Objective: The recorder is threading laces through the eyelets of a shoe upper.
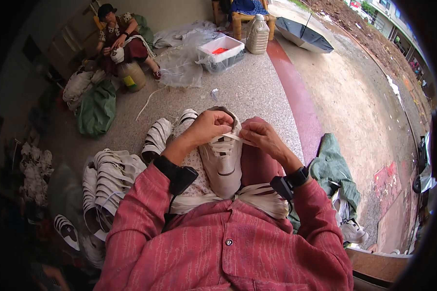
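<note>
A white sneaker [223,170] with a dark lining rests upright on my lap, its toe toward me. My left hand [210,127] is closed at the left side of the shoe's opening, fingertips pinched by the top eyelets. A flat white shoelace [233,137] crosses the upper part of the tongue. From the right, my right hand [263,138] pinches this lace between thumb and fingers. The exact grip of the left fingertips is partly hidden. A bundle of loose white laces [264,198] lies across my lap.
Striped white shoes [114,177] are stacked at my left. More shoes [353,232] and a green sack [334,167] lie at my right. Ahead stand a white foam box [222,48], a plastic jug [258,35] and an umbrella [303,36]. Another person [124,41] sits far left.
</note>
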Available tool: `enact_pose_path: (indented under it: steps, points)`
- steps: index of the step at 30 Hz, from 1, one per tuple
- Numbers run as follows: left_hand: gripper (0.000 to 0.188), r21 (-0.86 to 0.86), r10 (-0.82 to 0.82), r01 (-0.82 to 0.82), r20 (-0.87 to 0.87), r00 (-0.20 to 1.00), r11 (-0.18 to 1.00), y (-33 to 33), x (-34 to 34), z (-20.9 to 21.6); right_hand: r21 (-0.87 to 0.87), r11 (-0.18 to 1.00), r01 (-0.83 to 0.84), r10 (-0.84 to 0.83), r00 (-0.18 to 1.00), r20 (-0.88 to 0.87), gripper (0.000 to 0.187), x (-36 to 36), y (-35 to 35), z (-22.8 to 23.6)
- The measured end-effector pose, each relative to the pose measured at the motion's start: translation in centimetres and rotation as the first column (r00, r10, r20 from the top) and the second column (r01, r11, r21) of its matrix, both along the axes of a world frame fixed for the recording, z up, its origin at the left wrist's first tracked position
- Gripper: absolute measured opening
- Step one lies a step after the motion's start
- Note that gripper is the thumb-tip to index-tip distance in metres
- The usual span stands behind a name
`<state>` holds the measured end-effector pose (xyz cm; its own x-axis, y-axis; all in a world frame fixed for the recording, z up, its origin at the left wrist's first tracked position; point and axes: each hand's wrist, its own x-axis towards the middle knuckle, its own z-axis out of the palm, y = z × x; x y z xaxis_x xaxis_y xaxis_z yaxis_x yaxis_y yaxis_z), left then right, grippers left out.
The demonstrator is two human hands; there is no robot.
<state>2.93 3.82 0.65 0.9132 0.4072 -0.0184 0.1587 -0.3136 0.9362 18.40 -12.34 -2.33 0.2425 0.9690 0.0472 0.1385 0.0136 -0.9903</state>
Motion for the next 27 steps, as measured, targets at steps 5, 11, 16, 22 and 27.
enact_pose_path:
  steps: [5,11,16,22,27]
  points:
    - [0.019,-0.13,-0.034,0.032,-0.017,0.999,0.991,0.3,0.3,0.2,-0.118,0.993,-0.022,0.017,0.999,-0.048,0.021,0.4,-0.2,1.5]
    - [0.019,-0.117,-0.043,0.039,-0.03,0.999,0.992,0.4,0.9,-0.4,-0.028,0.996,-0.081,0.082,0.996,0.037,0.02,1.4,1.4,-0.7]
    - [0.018,-0.104,-0.017,0.019,0.017,1.0,0.994,0.8,0.1,-1.3,-0.118,0.993,-0.032,0.028,0.999,-0.032,0.026,1.7,1.9,0.8]
    - [0.017,-0.074,-0.004,0.004,-0.002,1.0,0.997,-0.2,0.0,0.0,0.122,0.96,-0.254,0.249,0.967,0.054,0.035,3.5,3.3,0.5]
    - [0.01,0.171,0.032,-0.044,0.076,0.997,0.984,0.1,-0.4,-1.3,0.216,0.908,-0.359,0.325,0.929,0.176,0.027,3.5,4.9,0.0]
